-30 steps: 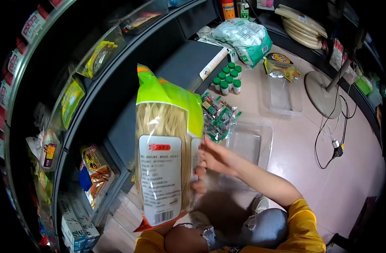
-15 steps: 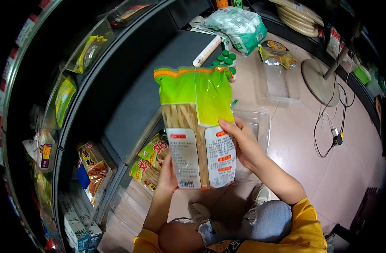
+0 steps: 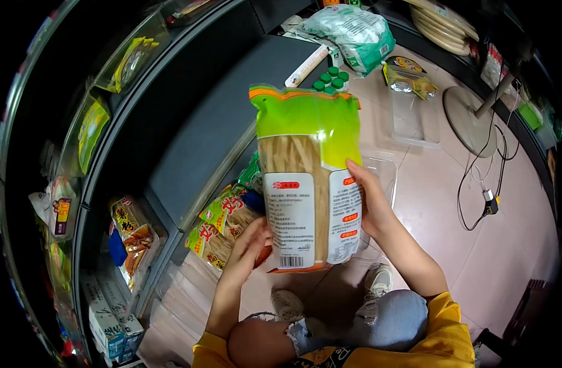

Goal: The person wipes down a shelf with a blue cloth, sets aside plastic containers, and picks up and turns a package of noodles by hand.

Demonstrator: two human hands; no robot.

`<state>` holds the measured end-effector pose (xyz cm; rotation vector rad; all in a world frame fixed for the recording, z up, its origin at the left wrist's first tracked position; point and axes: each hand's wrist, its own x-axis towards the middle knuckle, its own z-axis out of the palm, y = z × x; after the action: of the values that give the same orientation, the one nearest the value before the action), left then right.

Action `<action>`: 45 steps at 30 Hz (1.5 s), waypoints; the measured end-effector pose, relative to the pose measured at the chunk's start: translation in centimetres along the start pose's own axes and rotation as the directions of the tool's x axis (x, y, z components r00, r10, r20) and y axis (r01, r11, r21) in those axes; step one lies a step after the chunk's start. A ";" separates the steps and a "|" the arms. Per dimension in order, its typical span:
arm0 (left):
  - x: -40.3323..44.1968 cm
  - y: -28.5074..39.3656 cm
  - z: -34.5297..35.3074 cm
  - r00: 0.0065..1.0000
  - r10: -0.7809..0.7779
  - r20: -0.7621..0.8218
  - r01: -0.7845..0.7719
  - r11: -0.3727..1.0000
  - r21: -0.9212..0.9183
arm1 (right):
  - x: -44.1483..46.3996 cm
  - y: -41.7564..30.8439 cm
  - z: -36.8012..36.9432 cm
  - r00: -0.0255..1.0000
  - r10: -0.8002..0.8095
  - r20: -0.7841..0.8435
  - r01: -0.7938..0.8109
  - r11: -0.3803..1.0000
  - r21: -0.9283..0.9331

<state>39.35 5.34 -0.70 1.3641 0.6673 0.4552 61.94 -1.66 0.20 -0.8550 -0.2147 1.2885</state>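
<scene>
A clear bag of wide dried noodles, green at the top with white printed label panels, is held upright in front of me. My right hand grips its right edge, thumb on the front and the other fingers mostly hidden behind. My left hand is at the lower left edge, its fingers bent against the bag and partly hidden. Just left of that hand, more noodle bags with green and red print lie in a container beside the shelf.
Shelves with packets curve along the left, above a grey shelf deck. Green-capped bottles and a green-white bag stand farther back. A clear tray, a round stand base and cables are on the right floor.
The noodle bag has shifted slightly right and up and turned a little, with my right hand still on it. My left hand shows more beside the bag's edge.
</scene>
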 end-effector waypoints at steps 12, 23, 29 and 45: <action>0.2 1.2 0.1 0.995 0.092 -0.022 -0.093 0.996 -0.020 | 0.3 0.0 -1.2 1.000 0.007 0.020 -0.011 0.986 0.166; 0.9 -3.6 1.9 0.889 -0.455 -0.047 0.426 0.861 -0.278 | 0.4 0.7 -1.1 0.998 0.058 0.037 -0.066 0.955 0.288; 2.3 -6.1 4.2 0.803 -0.398 0.444 0.585 0.668 -0.460 | 0.4 1.2 -0.9 0.988 0.124 0.092 -0.150 0.905 0.399; 4.3 -5.7 7.0 0.606 0.003 0.796 0.715 0.437 -0.546 | 0.2 1.3 -1.5 0.902 0.055 0.429 -0.340 0.705 0.622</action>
<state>46.76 2.05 -6.56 0.2775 0.0185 -0.1966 61.93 -2.11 -1.74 0.0334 0.0696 1.5857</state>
